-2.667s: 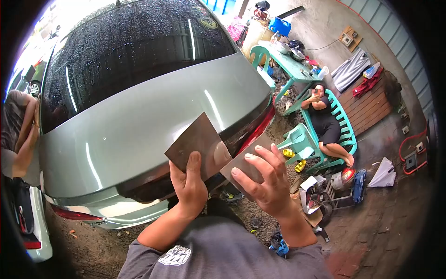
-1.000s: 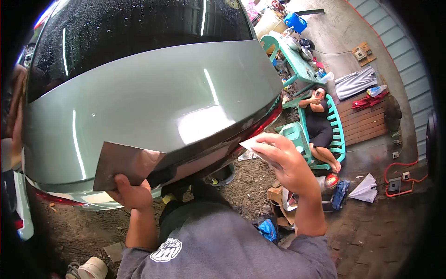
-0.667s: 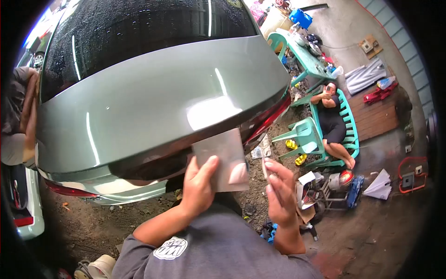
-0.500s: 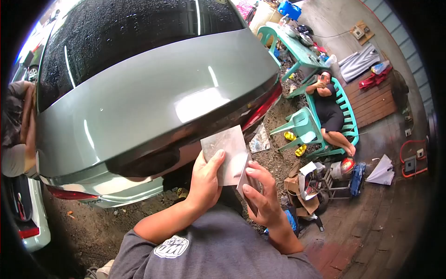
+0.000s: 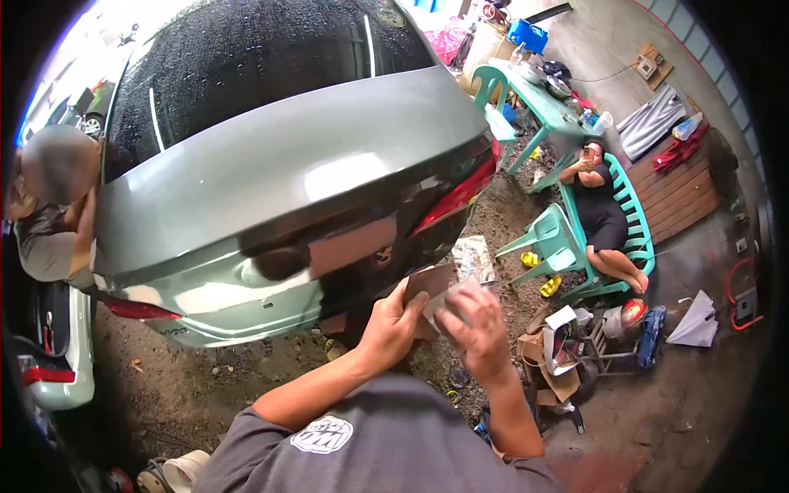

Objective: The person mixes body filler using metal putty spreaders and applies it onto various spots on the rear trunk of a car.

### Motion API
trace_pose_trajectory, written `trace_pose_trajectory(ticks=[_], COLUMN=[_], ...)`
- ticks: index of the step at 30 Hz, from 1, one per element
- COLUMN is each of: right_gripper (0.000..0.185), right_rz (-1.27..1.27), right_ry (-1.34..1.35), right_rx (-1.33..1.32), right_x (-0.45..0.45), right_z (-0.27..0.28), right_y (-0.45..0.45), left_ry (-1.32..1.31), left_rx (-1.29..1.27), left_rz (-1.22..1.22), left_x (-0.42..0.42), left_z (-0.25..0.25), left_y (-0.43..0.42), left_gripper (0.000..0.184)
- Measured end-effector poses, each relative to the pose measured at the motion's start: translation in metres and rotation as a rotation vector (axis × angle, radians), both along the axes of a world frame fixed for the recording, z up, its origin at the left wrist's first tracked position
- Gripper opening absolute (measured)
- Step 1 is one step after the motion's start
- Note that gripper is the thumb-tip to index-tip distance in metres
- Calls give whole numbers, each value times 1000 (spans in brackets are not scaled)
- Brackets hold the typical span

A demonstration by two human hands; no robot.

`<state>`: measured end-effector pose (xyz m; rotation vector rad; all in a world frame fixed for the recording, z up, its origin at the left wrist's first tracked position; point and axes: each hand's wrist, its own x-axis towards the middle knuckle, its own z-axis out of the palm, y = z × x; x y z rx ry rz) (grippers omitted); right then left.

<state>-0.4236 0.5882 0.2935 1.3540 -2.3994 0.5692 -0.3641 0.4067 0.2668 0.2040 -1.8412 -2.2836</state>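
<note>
My left hand (image 5: 388, 331) grips a folded sheet of what looks like sandpaper (image 5: 429, 285), thumb on top, in front of the car's rear bumper. The side facing me is brownish. My right hand (image 5: 478, 333) is closed on the sheet's paler right part, its fingers smeared by motion and partly hiding it. Beyond the hands stands a grey-green car (image 5: 246, 189) with a wet rear window and a red tail light (image 5: 456, 193).
At the left, another person (image 5: 53, 222) leans against the car's side. A person (image 5: 600, 205) with a phone reclines on a green bench (image 5: 633, 218). Green chair (image 5: 546, 238), green table (image 5: 534, 103) and cardboard clutter (image 5: 546, 361) stand right. A white car (image 5: 70, 378) is at left.
My hands and the sheet have moved lower and slightly right in view. The sheet has turned, showing its brownish face, and my right fingers have shifted over its right part. The camera view has shifted.
</note>
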Motion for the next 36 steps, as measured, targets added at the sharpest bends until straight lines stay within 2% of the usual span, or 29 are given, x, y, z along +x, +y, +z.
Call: trace_pose_trajectory(ticks=[2, 6, 8, 10, 11, 13, 15, 18, 19, 22, 23, 26, 27, 30, 34, 36], right_gripper=[36, 30, 42, 52, 66, 69, 76, 80, 77, 74, 69, 69, 61, 51, 43, 47], right_rz=[64, 162, 119, 38, 100, 211, 320, 288, 243, 136, 105, 20, -37, -185, -14, 98], right_ry=[-92, -199, -260, -327, -323, -330, -324, -364, -437, -268, -414, -483, -511, -1066, -1846, -1919], right_rx=[-24, 13, -93, -272, -313, -333, -308, -301, -316, -111, -127, -273, -259, -746, -1521, -1520], right_x=[24, 49, 46, 48, 48, 57, 66, 70, 69, 52, 54, 67, 72, 89, 79, 70], right_z=[-14, -34, -48, -34, -22, 4, 7, -24, -36, -87, -98, -124, -124, -128, -114, -105], right_y=[18, 64, 89, 109, 117, 121, 121, 130, 135, 169, 179, 203, 205, 191, 178, 174], left_ry=[-19, 54, 84, 117, 73, -31, -126, -179, -180, -187, -154, -210, -162, -110, -167, -160], left_rx=[-129, -31, 1, 32, 84, 369, 634, 683, 674, 712, 687, 607, 653, 699, 556, 572], left_rz=[70, 257, 269, 252, 224, 173, 147, 213, 195, 257, 252, 433, 416, 394, 413, 488], left_x=[-1, -2, 4, 7, 10, 20, 32, 46, 52, 71, 77, 92, 98, 112, 129, 131], left_z=[-11, -16, 8, 14, 5, -6, -4, -20, -25, -25, -18, 5, -3, -12, -20, -20], left_y=[19, 58, 67, 75, 84, 107, 124, 137, 138, 137, 134, 127, 123, 131, 149, 148], left_gripper=[31, 30, 29, 28, 28, 28, 29, 29, 30, 31, 33, 38, 42, 43, 39, 35])
